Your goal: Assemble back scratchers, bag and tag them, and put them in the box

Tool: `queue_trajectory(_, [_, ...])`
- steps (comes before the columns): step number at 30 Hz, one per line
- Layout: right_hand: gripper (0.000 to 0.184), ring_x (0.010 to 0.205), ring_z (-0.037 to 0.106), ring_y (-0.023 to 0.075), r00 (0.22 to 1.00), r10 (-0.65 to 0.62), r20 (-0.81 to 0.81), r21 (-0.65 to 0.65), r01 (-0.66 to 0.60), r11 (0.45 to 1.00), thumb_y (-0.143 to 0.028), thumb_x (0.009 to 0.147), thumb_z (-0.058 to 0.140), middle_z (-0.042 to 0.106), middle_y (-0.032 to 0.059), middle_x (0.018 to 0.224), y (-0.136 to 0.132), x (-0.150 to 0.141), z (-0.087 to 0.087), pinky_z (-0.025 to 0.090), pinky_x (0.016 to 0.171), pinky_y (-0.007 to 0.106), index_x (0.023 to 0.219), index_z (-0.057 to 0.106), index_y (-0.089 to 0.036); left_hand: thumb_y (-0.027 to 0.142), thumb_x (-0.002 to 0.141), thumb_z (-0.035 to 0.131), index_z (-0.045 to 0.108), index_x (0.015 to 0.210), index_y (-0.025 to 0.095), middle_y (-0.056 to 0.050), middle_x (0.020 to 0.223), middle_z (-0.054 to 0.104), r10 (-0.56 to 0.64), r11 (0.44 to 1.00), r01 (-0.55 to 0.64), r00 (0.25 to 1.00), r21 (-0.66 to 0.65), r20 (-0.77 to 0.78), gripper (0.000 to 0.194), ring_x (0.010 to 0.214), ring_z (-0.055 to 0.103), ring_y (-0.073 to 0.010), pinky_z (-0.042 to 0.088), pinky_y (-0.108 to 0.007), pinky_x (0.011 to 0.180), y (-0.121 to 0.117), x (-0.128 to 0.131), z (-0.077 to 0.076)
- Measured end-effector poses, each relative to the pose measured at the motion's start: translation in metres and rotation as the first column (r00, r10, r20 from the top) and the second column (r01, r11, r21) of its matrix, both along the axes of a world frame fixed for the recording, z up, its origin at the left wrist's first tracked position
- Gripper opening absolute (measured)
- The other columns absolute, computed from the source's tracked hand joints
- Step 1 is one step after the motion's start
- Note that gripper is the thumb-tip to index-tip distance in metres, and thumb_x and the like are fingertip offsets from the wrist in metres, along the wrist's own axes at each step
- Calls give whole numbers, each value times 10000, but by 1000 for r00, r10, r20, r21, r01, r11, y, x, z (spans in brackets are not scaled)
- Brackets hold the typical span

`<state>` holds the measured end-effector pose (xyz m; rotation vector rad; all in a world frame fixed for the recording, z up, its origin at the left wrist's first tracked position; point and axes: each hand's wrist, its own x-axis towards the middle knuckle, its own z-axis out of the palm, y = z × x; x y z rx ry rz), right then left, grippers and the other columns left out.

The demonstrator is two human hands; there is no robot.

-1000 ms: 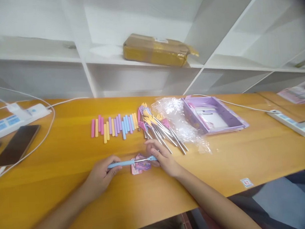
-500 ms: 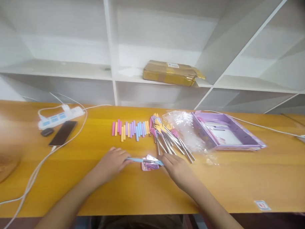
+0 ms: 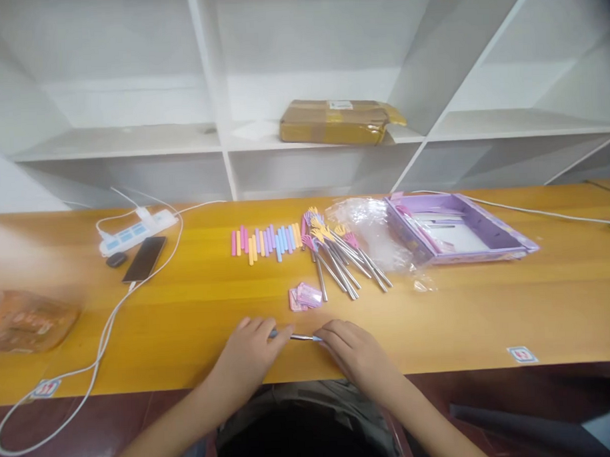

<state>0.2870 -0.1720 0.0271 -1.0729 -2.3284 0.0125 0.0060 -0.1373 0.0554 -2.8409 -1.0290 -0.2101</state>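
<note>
My left hand is closed on the blue handle end of a back scratcher with a thin metal rod. Around its light-blue head end, the fingers of my right hand are closed and cover most of it. The scratcher lies level near the table's front edge. Just beyond it sit small pink and purple cards. Farther back is a pile of back scratchers with yellow, pink and purple hand-shaped heads and bare metal rods. A row of coloured tube grips lies left of the pile.
Clear plastic bags lie beside a purple open box at the right. On the left are a power strip, a phone, white cables and an orange packet. A taped cardboard box rests on the shelf.
Both hands have drawn the back scratcher nearer to my body, off the cards, which now show fully. Less of the scratcher's blue handle shows beside my left hand. The camera view has shifted.
</note>
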Motion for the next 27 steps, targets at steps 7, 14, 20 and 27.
queue_trajectory(7, [198,860,655,216,998,-31,-47,15,32,999,-148,1104,547,732,77,1016,3,-13,-1,520,758,365,1238,679,-212,190,1113,542,697,1241,203,-76,937,727,21,994,-33,993,104,114,201,829,658,-235,443,-378,712,-7,10,-16])
queue_trajectory(14, [409,972,681,248,989,-84,-123,165,104,981,-52,1070,519,796,85,1080,5,3,2,497,829,409,1414,656,-226,163,1106,529,732,1175,189,-99,1024,789,26,984,-57,983,168,184,216,960,715,-270,516,-396,801,10,-2,-4])
queue_trajectory(20, [486,1063,743,249,964,-233,-127,370,264,891,-49,1032,583,833,64,1140,2,89,4,535,885,419,1442,688,-288,150,1087,554,739,1217,240,-89,1113,824,-25,974,-28,972,223,232,243,1134,753,-287,546,-426,1004,31,-78,15])
queue_trajectory(27, [285,881,773,209,869,-475,-137,590,457,666,-24,946,739,836,21,935,-9,214,-5,567,828,355,1098,796,-258,213,1077,591,724,1208,283,-52,1021,824,88,950,-158,962,268,257,199,893,760,-242,558,-385,842,48,-176,21])
